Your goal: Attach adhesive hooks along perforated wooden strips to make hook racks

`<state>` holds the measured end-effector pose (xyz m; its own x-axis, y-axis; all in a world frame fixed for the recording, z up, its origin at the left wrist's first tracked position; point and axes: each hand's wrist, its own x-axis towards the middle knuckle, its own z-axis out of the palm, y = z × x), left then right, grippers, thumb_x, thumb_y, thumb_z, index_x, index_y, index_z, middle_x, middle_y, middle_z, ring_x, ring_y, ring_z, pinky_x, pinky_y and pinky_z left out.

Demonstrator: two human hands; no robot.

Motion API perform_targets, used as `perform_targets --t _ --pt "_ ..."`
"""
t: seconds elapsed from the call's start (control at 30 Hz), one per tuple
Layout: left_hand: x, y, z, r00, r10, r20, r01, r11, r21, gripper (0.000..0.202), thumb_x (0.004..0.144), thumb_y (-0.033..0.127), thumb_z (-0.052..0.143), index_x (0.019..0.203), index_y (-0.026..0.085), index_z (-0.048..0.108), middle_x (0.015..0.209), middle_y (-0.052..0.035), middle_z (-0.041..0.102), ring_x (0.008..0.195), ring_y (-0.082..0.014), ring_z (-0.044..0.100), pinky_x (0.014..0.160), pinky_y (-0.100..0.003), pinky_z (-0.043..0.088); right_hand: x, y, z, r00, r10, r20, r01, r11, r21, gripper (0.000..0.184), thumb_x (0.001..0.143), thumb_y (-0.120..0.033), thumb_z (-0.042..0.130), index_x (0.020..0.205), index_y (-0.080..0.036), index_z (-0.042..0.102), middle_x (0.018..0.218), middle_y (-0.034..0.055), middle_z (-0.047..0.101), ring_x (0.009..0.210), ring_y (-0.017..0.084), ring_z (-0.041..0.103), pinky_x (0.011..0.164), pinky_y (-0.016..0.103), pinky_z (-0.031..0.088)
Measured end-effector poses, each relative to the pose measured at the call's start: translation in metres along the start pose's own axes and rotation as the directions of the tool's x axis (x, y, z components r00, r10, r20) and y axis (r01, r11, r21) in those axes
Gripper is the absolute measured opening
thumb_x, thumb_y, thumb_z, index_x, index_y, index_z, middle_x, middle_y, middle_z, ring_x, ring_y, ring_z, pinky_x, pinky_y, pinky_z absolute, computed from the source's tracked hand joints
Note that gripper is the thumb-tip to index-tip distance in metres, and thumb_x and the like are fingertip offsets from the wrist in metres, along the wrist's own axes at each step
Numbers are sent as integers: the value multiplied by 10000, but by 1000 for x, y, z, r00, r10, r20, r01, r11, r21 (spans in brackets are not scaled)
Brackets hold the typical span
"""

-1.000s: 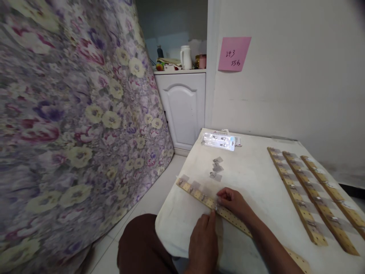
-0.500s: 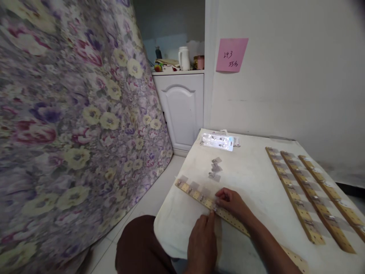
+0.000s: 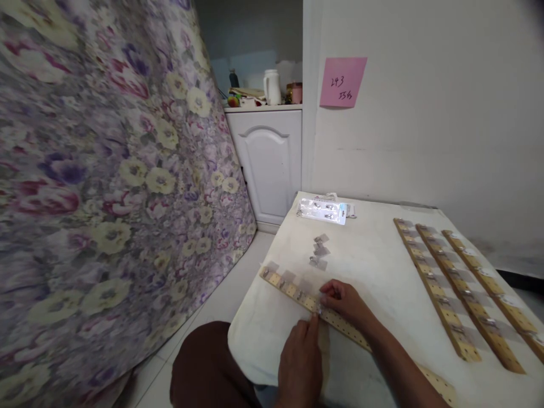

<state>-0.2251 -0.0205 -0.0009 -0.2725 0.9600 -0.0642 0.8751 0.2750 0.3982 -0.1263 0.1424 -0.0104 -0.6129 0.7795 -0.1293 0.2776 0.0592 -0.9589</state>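
A long perforated wooden strip (image 3: 285, 283) lies slantwise on the white table (image 3: 382, 266), with small metal clips on clear tabs along its far end. My left hand (image 3: 300, 362) rests by the strip's near side, its fingertips pinched at a small clip on the strip. My right hand (image 3: 345, 301) lies over the strip just beyond, fingers curled and pinched on the same spot. A few loose clips (image 3: 319, 252) sit on the table beyond the strip.
Three more wooden strips (image 3: 450, 283) with clips lie side by side at the right. A clear blister pack (image 3: 323, 210) sits at the far edge. A flowered cloth (image 3: 106, 170) hangs at left. White cabinet (image 3: 270, 164) behind; pink note (image 3: 341, 81) on the wall.
Both hands stay at the same spot on the strip. The view has shifted slightly to the right and down.
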Motion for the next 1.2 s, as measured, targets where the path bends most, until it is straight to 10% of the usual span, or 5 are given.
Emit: perform_targets --t 1.2 --pt "0 1 -1 1000 20 -8 -19 1000 23 614 791 17 354 1380 191 349 1084 -80 538 1009 -193 480 875 -293 410 -3 -4 1 1000 -26 4 26 998 -56 262 629 -241 702 864 -173 608 672 -28 577 626 123 531 587 237 407"
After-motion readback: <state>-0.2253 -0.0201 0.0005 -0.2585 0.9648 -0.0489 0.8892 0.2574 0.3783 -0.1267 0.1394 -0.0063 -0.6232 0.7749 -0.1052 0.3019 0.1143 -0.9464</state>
